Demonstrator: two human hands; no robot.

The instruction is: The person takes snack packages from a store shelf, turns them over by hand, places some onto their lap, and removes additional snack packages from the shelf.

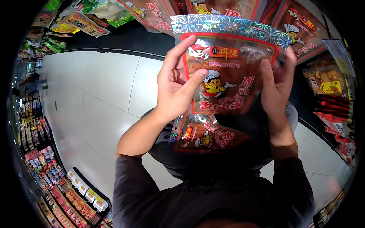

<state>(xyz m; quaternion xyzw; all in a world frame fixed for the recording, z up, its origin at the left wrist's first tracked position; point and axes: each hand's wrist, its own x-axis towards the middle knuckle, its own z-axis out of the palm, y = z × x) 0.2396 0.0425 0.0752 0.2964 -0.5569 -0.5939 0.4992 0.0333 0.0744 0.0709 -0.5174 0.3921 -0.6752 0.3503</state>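
A clear food packet (pixel 228 76) with a red border, a cartoon chef and a shiny silver top strip is held upright between both hands. My left hand (pixel 176 81) grips its left edge, thumb on the front. On the right edge, my right hand (pixel 276 81) has its thumb on the front, with the other fingers partly behind. A second similar packet (pixel 205 133) lies below it on my lap, its upper part hidden by the held one.
More similar packets (pixel 302 32) stand on the shelf ahead. Yellow-labelled bags (pixel 327 81) and red packets (pixel 338 123) are at the right. Green and white bags (pixel 110 11) sit upper left. Product shelves (pixel 45 167) line the far left, beyond the tiled floor (pixel 95 87). A person (pixel 32 84) is at far left.
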